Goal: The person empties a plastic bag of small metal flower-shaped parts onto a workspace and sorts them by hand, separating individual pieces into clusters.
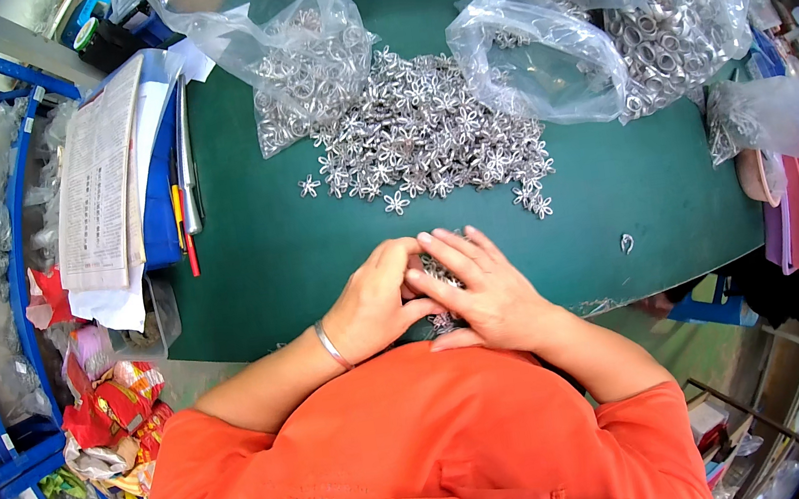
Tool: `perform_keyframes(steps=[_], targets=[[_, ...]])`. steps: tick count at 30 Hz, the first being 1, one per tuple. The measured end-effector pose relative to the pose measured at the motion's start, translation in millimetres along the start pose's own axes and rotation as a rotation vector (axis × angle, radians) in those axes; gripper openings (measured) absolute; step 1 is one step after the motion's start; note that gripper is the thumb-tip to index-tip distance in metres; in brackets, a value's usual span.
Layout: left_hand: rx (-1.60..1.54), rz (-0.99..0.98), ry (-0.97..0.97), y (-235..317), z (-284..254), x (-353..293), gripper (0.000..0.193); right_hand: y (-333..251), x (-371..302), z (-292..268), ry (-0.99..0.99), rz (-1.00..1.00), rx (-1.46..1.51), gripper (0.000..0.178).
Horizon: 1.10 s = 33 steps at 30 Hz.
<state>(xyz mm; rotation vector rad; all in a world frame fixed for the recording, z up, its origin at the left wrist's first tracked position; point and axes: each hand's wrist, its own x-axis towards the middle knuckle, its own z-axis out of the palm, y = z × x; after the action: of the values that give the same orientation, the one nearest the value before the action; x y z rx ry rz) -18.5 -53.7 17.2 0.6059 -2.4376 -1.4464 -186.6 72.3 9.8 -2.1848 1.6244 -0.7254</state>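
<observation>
My two hands meet at the near edge of the green table, fingertips touching. Between them sits a small clump of silver metal pieces (437, 273), mostly hidden by the fingers. My left hand (376, 298), with a bangle at the wrist, curls around the clump's left side. Over its right side bends my right hand (489, 300). Beyond the hands spreads a heap of silver flower-shaped metal pieces (434, 129). A few single flowers (396, 204) lie loose at its near side.
Behind the heap stand a clear bag of metal pieces (315, 64) and a larger bag of metal rings (659, 34). Papers and a newspaper (97, 173) lie at the left, beside pens (181, 213). One small metal piece (628, 243) rests at the right on the green table (652, 171).
</observation>
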Motion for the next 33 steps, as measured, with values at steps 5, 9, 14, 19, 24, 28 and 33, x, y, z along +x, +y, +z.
perform_keyframes(steps=[5, 9, 14, 19, 24, 28, 33], targets=[[-0.41, -0.283, 0.047, -9.6, 13.3, -5.9, 0.066, 6.8, 13.8, 10.0, 0.26, -0.072, -0.049, 0.044], [-0.308, -0.252, 0.041, -10.3, 5.4, -6.9, 0.071, 16.6, 20.1, 4.0, 0.232, -0.105, -0.035, 0.028], [-0.237, -0.242, 0.009, -6.7, -5.7, -6.8, 0.064, 17.9, 23.0, -3.1, 0.367, 0.132, 0.303, 0.017], [-0.104, -0.163, -0.078, -5.1, -10.7, -3.5, 0.062, 26.7, 44.9, -55.1, 0.393, 0.804, 1.049, 0.014], [0.208, -0.065, -0.039, 10.7, -3.9, 6.7, 0.078, 81.0, 83.6, -121.9, 0.626, 0.478, -0.143, 0.019], [0.365, 0.03, 0.015, 16.7, 5.6, 23.6, 0.09, 124.9, 103.1, -140.9, 0.356, 0.589, -0.737, 0.033], [0.283, 0.172, -0.092, 8.0, 4.5, 31.1, 0.077, 143.6, 93.3, -158.5, 0.366, 0.403, -0.592, 0.024]])
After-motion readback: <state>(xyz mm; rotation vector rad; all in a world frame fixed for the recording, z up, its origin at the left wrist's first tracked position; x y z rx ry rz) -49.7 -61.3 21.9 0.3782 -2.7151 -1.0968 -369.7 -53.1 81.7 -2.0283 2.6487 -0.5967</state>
